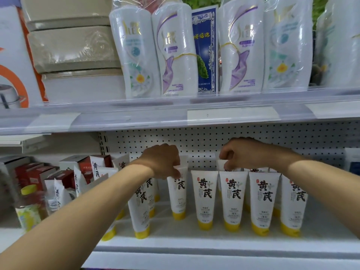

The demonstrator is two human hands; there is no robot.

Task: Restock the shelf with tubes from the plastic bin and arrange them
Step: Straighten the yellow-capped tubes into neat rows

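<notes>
White tubes (234, 199) with yellow caps are seen standing cap-down in a row on the lower shelf (194, 244), spread from 6 towards 4 o'clock of the view. The crimped top of the held tube (178, 197), just at 9 o'clock of that row, is pinched by the curled fingers of the left hand (161, 162), while the top of a rear tube (220, 165), at 12 o'clock of the row, is pinched by the down-bent fingers of the right hand (241, 154). Shampoo bottles (175, 51) are ranged on the upper shelf (175, 114) at 12 o'clock, and red boxes (39, 172) are crowded at 9 o'clock.
</notes>
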